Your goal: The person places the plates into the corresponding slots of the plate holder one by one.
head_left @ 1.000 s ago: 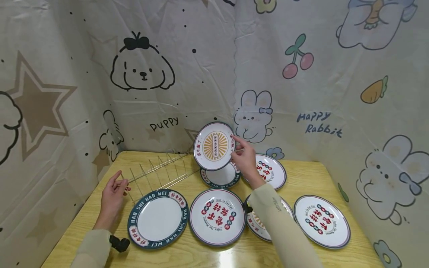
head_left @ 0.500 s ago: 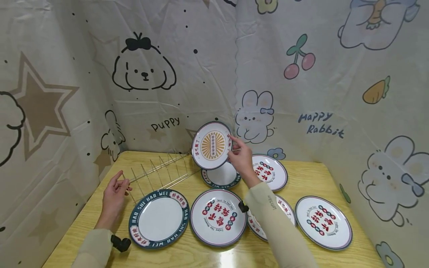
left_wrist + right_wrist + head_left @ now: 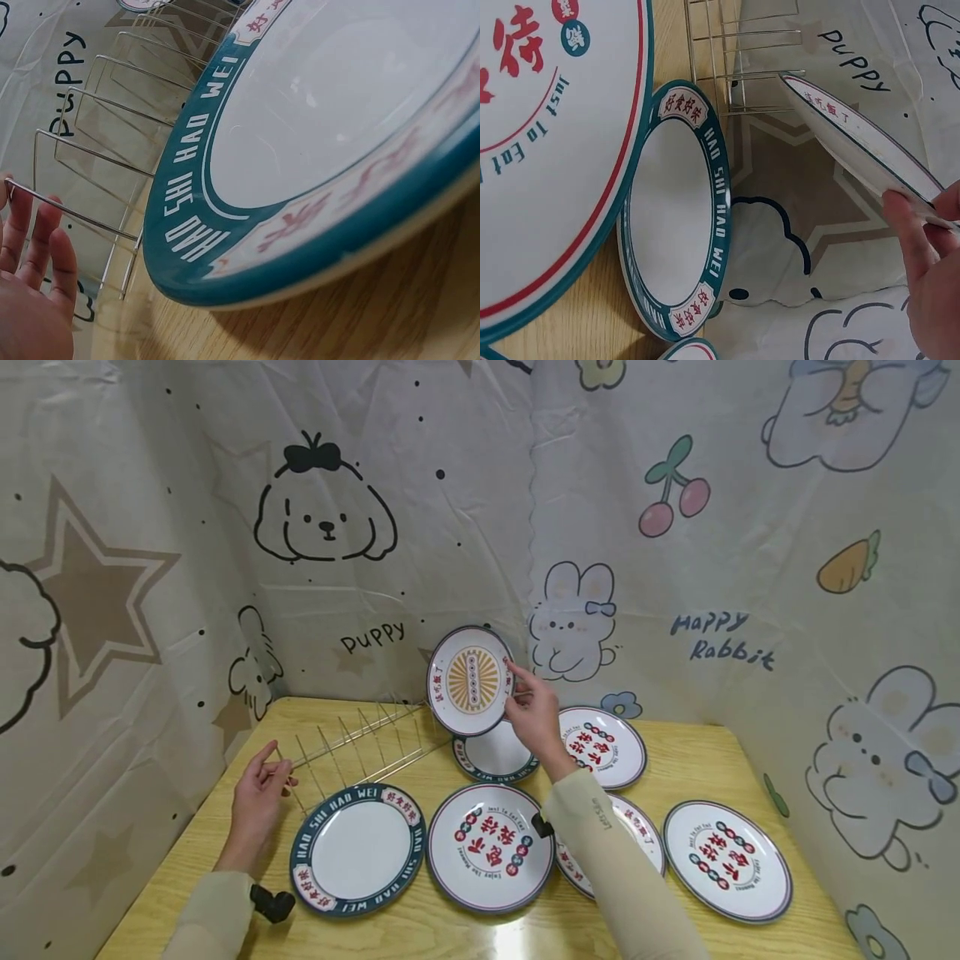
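Note:
My right hand (image 3: 534,714) pinches the right rim of a small white plate (image 3: 471,681) with an orange sunburst print. That plate is tilted up in the air at the back, beside the far end of a gold wire dish rack (image 3: 75,210). In the right wrist view, the plate's left edge overlaps the rack's wires; I cannot tell whether they touch. At the rack's near left end, my left hand (image 3: 258,789) holds the end wire between thumb and fingers. A green-rimmed plate (image 3: 360,852) lies close by, overlapping the rack's near corner in view.
Beneath the raised plate lies a smaller green-rimmed plate (image 3: 495,753). White plates with red lettering lie at the front middle (image 3: 472,877), back right (image 3: 611,752) and far right (image 3: 727,860). My right forearm partly covers another sunburst plate (image 3: 637,831). Printed cloth (image 3: 450,527) hangs behind the table.
My right hand has carried the sunburst plate slightly left and up, toward the rack. The left hand stays at the rack's end, and the view has shifted a little.

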`<state>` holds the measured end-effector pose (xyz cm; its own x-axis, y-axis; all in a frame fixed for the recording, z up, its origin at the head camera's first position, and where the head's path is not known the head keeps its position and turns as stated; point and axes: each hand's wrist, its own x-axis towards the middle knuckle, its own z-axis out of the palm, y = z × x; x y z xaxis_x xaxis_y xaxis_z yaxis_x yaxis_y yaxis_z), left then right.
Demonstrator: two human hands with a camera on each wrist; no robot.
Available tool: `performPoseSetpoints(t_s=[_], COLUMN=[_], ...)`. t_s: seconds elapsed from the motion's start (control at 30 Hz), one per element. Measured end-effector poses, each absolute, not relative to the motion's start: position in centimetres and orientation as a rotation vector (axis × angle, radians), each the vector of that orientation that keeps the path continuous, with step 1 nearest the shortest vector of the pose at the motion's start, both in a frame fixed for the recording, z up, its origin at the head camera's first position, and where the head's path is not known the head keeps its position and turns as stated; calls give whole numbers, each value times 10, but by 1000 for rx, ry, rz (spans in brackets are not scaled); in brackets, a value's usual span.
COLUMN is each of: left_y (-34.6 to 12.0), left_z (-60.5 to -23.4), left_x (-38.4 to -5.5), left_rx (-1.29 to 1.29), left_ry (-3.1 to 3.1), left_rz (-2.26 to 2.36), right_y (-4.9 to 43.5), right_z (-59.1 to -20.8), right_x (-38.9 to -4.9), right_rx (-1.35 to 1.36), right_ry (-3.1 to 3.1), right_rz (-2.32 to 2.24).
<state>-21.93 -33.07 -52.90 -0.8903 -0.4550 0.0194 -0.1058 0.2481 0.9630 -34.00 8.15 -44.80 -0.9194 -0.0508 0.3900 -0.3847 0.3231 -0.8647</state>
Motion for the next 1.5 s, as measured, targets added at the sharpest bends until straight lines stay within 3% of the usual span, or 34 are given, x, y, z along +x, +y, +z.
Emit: performPoseSetpoints(t_s=[1.5], left_y=[-330], left_z=[-529], left_x=[-220], left_rx=[533], left_ry=[-2214], left_rz=[-1705], right_y=[56], right_z=[-477], right_x=[-338], right_rx=[538], right_ry=[-2216], right_rz=[1558])
